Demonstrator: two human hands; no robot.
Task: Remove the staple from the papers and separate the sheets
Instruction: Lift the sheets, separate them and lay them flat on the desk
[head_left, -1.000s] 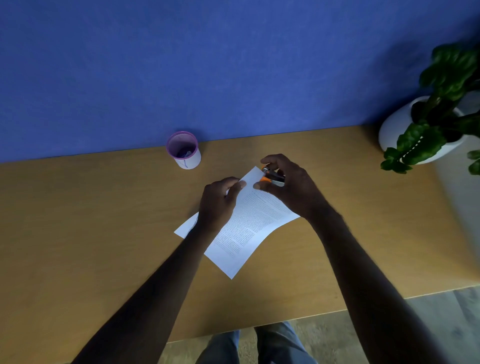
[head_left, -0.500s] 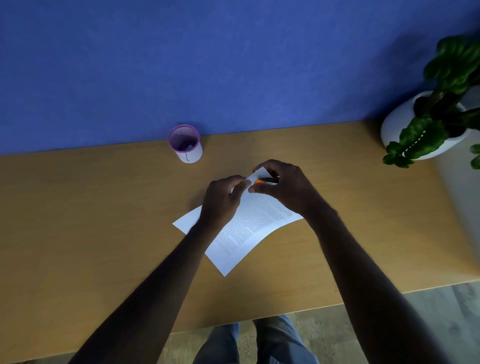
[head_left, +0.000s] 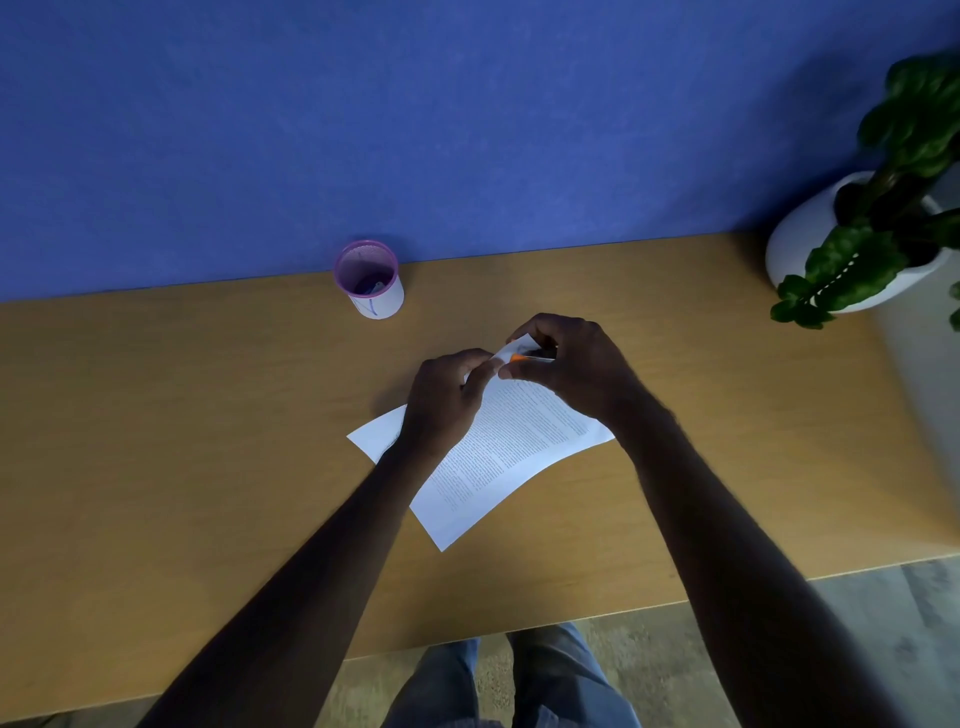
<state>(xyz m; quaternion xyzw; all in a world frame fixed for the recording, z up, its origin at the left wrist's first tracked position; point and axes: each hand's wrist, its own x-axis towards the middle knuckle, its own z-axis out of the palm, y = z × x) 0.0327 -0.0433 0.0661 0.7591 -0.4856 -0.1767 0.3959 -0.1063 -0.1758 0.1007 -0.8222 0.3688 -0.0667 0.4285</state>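
The papers (head_left: 498, 447) lie near the middle of the tabletop (head_left: 156, 441), turned at an angle, with the far corner lifted. The left hand (head_left: 441, 400) rests on them and pinches this corner with thumb and finger. The right hand (head_left: 566, 364) is curled round a small tool (head_left: 524, 357) with an orange part, probably a staple remover, put at the same corner. The staple itself is too small to see.

To do this step well, I think the left hand should hold the corner flat and firm, and the tool should pull slowly, so the paper does not tear.

A plant (head_left: 893, 218) in a white pot stands at the far right corner. A purple cup (head_left: 370, 279) stands at the far edge, well apart. Nothing blocks the hands.
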